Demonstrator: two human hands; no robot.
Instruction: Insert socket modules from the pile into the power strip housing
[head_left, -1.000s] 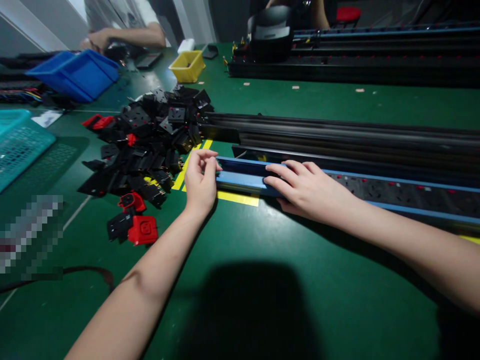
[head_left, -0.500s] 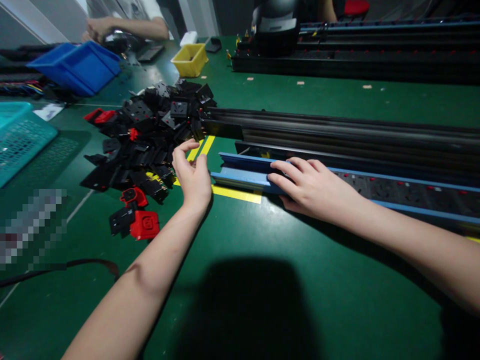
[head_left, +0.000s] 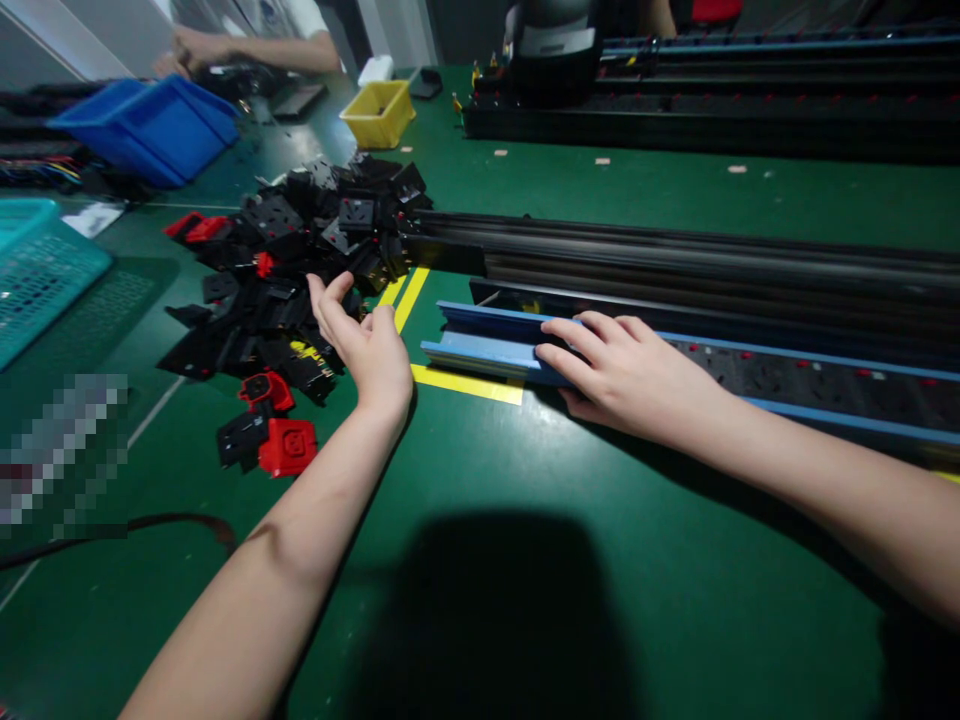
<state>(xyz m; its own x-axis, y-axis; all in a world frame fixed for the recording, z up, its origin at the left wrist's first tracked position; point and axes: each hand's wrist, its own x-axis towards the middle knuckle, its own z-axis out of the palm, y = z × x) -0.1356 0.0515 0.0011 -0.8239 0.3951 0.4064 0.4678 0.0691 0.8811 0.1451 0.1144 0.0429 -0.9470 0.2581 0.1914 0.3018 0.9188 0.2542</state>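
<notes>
My left hand (head_left: 367, 350) is open, fingers apart, beside the right edge of a heap of black socket modules (head_left: 292, 290). Nothing shows between its fingers. My right hand (head_left: 622, 370) grips a long blue channel rail (head_left: 491, 348), fingers across its top and thumb at the near side. Black socket modules (head_left: 810, 385) sit in a row inside the rail to the right of this hand. The rail's left end is open and bare inside. Two red sockets, one nearer the front (head_left: 289, 447), lie at the heap's front edge.
Behind the blue rail lie long black rails (head_left: 675, 250). Yellow tape (head_left: 472, 385) marks the green table. A teal basket (head_left: 45, 270), a blue bin (head_left: 154, 130) and a yellow bin (head_left: 379, 115) stand left and behind. Another person's arm (head_left: 262, 50) is at the far left.
My left hand has moved left to the heap, and its fingers have opened out. My right hand stays on the blue rail.
</notes>
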